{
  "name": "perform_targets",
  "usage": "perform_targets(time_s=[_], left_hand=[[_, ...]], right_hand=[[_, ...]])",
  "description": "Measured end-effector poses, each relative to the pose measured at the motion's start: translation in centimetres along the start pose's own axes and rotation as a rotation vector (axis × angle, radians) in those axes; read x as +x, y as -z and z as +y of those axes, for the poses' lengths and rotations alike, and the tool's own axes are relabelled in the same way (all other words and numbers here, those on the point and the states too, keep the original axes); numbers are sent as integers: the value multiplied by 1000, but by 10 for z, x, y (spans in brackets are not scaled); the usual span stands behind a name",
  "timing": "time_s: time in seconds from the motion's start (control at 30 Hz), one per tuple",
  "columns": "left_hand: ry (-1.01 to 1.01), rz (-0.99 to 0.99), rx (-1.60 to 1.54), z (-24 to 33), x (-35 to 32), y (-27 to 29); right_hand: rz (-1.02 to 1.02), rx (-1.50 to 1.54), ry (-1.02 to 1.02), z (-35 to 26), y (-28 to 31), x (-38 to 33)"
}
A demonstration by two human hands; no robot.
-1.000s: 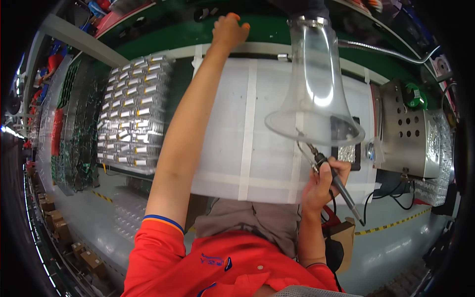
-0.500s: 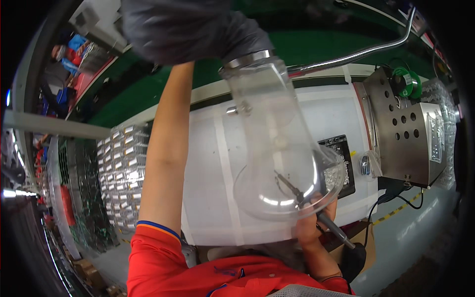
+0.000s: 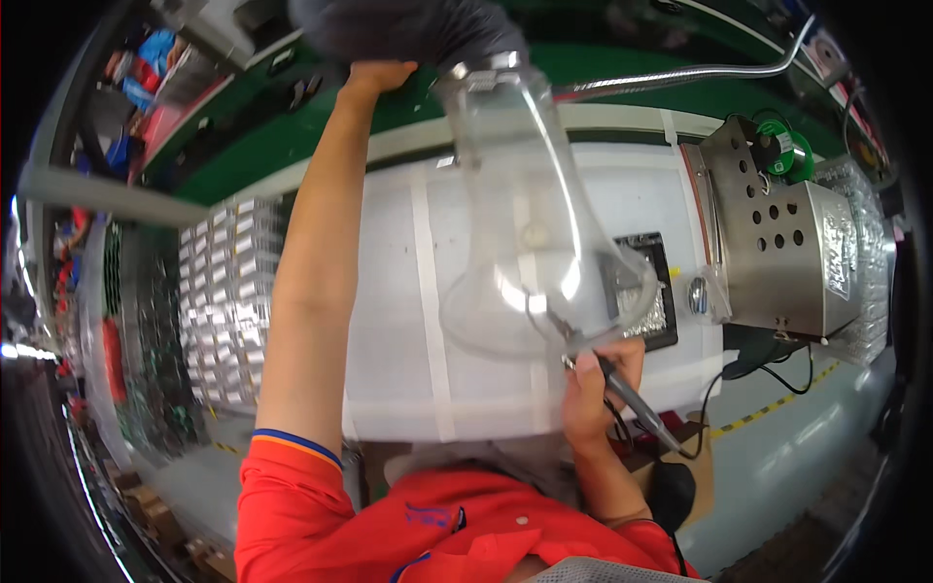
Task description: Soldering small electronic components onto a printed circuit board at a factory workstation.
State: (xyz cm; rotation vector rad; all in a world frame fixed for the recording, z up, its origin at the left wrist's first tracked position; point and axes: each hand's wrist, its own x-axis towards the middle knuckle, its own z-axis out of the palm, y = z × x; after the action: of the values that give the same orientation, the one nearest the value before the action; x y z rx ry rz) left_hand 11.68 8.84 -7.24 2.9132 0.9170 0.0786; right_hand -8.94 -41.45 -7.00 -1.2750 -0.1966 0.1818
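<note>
My right hand (image 3: 593,394) is closed round the grey handle of a soldering iron (image 3: 641,403). The iron's metal front end points up and left and shows through the rim of a clear fume hood (image 3: 530,233). My left arm stretches far forward across the white worktable (image 3: 389,330). At its end, my left hand (image 3: 381,76) is over the green belt (image 3: 418,112), beside the grey hose (image 3: 408,29) of the hood. One finger or thumb points right; the hose hides the other fingers and anything under them.
A black tray of small shiny parts (image 3: 646,296) lies right of the hood. Beyond it stand a perforated metal box (image 3: 777,223) and a green solder spool (image 3: 792,155). Stacked clear trays (image 3: 228,301) fill the left side. A flexible metal arm (image 3: 680,80) crosses behind the hood.
My left hand, hidden behind the hose before, now shows partly beside it. The view has shifted, so the table and hood sit higher. The iron stays in my right hand.
</note>
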Motion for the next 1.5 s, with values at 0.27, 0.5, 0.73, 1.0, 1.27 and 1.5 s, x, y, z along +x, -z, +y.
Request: perform_targets(time_s=[0.27,0.5,0.73,1.0,1.27,1.5], left_hand=[[-31,-179,-264,2,-259,95],[-406,-55,-671,60,-430,57],[-264,384,-529,6,-455,58],[455,495,44,-151,-500,90],[447,455,-159,-163,-508,77],[376,339,-203,-162,-516,87]], right_hand=[[122,180,82,4,-4,0],[162,161,155,1,-11,1],[137,117,135,-2,-12,2],[99,121,143,1,-13,2],[96,150,157,3,-12,0],[78,141,164,6,-9,2]])
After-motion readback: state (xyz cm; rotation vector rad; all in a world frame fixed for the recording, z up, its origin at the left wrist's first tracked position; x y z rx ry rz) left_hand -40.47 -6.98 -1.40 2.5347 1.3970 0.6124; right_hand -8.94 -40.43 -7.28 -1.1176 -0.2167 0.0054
